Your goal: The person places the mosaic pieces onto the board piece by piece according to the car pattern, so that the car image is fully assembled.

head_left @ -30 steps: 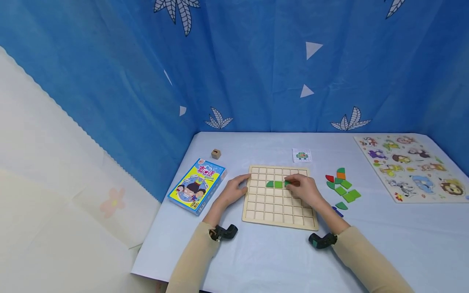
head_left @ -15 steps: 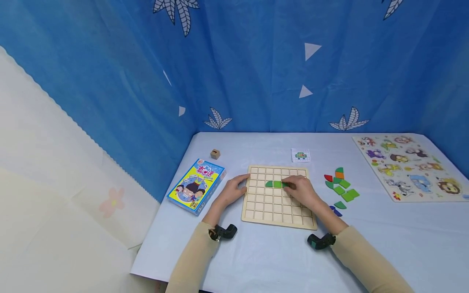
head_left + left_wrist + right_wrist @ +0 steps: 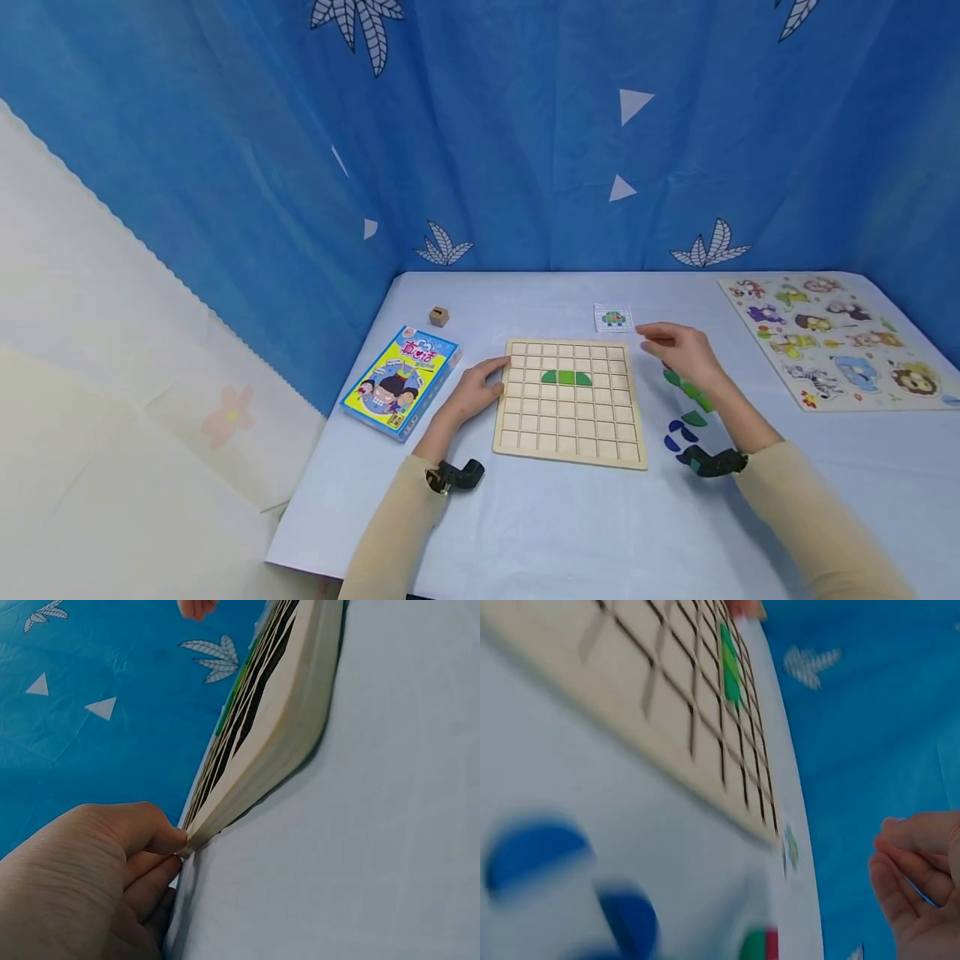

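A wooden grid board (image 3: 566, 425) lies flat on the table. In its cells sit a green quarter-circle piece (image 3: 549, 377), a green square piece (image 3: 566, 378) and another green quarter-circle piece (image 3: 583, 379), side by side. My left hand (image 3: 471, 392) rests at the board's left edge, thumb and fingertips touching it, as the left wrist view also shows. To the right of the board, my right hand (image 3: 686, 354) is raised over the loose pieces and partly hides them. Nothing shows between its fingers in the right wrist view. Loose green pieces (image 3: 694, 418) and blue half-circle pieces (image 3: 671, 443) lie below it.
A small pattern card (image 3: 613, 318) lies behind the board. To the left are a yellow and blue card box (image 3: 401, 383) and a small wooden block (image 3: 438, 316). An animal puzzle board (image 3: 832, 342) lies at the far right. A blue curtain (image 3: 525, 167) hangs behind the table.
My right hand has let go of the second green quarter-circle piece, now lying beside the green square, and has moved right over the loose pieces. My left hand stays at the board's edge.
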`<state>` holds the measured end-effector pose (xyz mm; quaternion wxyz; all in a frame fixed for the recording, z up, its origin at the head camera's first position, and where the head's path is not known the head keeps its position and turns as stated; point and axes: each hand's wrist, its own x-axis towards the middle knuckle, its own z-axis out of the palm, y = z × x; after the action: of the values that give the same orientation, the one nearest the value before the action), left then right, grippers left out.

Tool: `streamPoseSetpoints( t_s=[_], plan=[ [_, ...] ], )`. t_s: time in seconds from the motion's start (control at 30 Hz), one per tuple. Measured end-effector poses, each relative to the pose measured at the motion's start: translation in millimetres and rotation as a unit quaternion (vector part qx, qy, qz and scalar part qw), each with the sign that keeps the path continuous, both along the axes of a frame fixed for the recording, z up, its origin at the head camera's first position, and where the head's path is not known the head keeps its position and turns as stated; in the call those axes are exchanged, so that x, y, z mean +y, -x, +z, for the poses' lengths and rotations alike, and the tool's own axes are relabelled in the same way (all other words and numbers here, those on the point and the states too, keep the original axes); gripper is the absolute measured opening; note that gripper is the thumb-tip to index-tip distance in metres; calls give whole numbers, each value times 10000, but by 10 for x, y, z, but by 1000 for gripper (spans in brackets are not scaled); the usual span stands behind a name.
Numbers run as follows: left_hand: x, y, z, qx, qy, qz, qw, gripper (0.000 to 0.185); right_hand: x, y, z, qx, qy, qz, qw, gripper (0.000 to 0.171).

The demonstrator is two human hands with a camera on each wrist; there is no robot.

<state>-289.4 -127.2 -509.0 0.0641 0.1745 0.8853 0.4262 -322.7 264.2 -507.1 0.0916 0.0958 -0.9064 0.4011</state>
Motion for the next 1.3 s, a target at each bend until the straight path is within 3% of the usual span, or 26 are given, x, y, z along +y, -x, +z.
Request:
streamPoseSetpoints(
  t_s=[0.1,0.23,0.4,0.53,0.77,1.3],
  plan=[
    [-1,3,-2,0,-5,0,10000,51,452,227,-186,-30,-218,-309,9993,40],
    [-1,-2,1,-2,-18,-1,10000,51,707,181,-42,-407,-406,-602,9965,41],
    [3,-15,8,23,-30,9,10000,51,614,-115,300,-882,-224,-609,9940,36],
    [8,-21,17,-6,14,4,10000,51,568,-225,317,-1109,-354,-588,9915,32],
    [9,-11,12,9,50,16,10000,51,582,-200,206,-1148,-358,-605,9909,31],
    [3,18,-23,15,33,-8,10000,52,637,-107,169,-1113,-503,-1036,9871,38]
  ],
)
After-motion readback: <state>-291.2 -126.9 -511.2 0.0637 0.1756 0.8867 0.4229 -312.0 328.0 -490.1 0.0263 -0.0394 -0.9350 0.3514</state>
